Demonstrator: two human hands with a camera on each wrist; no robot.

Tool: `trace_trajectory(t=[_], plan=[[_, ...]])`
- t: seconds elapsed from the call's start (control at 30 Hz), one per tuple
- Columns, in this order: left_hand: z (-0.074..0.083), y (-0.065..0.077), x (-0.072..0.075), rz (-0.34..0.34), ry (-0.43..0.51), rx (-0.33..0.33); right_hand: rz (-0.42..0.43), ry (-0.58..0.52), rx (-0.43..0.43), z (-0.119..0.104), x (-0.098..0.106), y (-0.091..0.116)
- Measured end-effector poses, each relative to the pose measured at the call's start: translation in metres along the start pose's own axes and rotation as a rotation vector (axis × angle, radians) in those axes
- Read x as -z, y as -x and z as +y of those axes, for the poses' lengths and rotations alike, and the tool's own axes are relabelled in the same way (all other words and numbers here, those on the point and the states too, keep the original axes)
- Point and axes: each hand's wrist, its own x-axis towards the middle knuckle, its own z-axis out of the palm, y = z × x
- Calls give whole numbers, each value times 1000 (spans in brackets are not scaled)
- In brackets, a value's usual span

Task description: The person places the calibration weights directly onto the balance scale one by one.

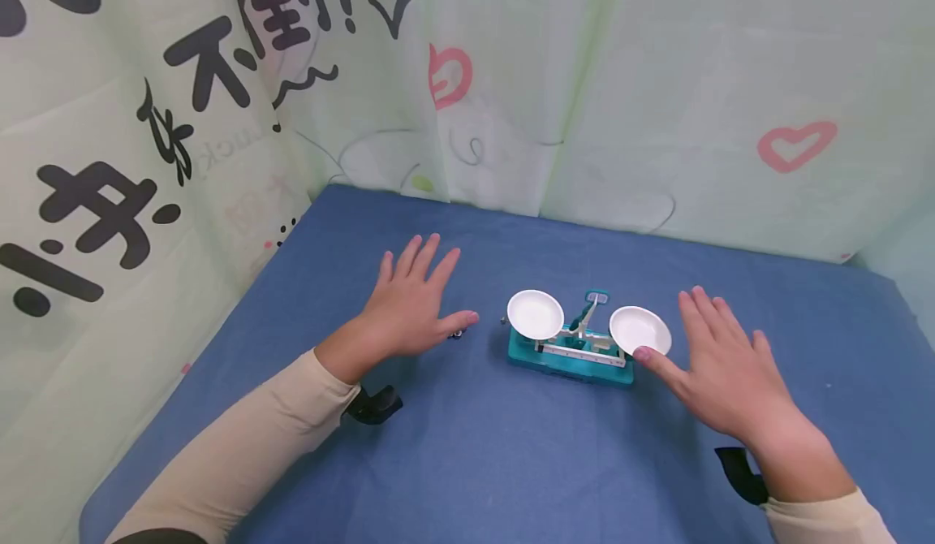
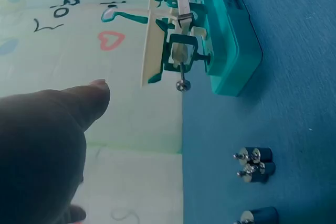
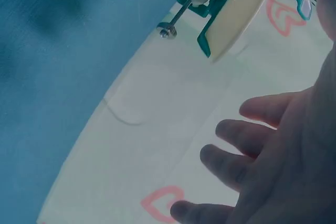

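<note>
A small teal balance scale (image 1: 570,368) with two white pans stands on the blue-covered table. Its left pan (image 1: 536,315) and right pan (image 1: 640,331) sit at nearly the same height. To the left of the scale, my left hand (image 1: 405,313) hovers with fingers spread, holding nothing. Several small silver metal weights (image 2: 255,164) stand on the table in the left wrist view; in the head view the left hand mostly hides them. My right hand (image 1: 730,377) is held at the scale's right side, fingers straight, its thumb overlapping the right pan's edge in the head view.
A pale curtain (image 1: 657,81) with dark characters and pink hearts hangs behind and to the left of the table. The blue tablecloth (image 1: 467,463) reaches to the curtain's foot. Black straps (image 1: 374,406) are worn on both wrists.
</note>
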Motion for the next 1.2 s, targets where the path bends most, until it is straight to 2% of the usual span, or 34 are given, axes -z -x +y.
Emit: trace_trajectory(t=[0.23,0.4,0.6,0.77,0.97,1.2], plan=[[-10,2,-7,83,122,-147,16,-125,5,7,0,2],[-16,1,-16,100,198,-188,34,-195,-3,13,-6,6],[-26,-1,-29,139,240,-245,72,-292,-6,19,-15,11],[-30,-5,-35,123,253,-231,48,-373,-48,24,-25,12],[-33,-12,-44,79,263,-191,-24,-433,-134,30,-38,9],[-37,-20,-54,30,283,-159,-78,-486,-140,36,-49,4]])
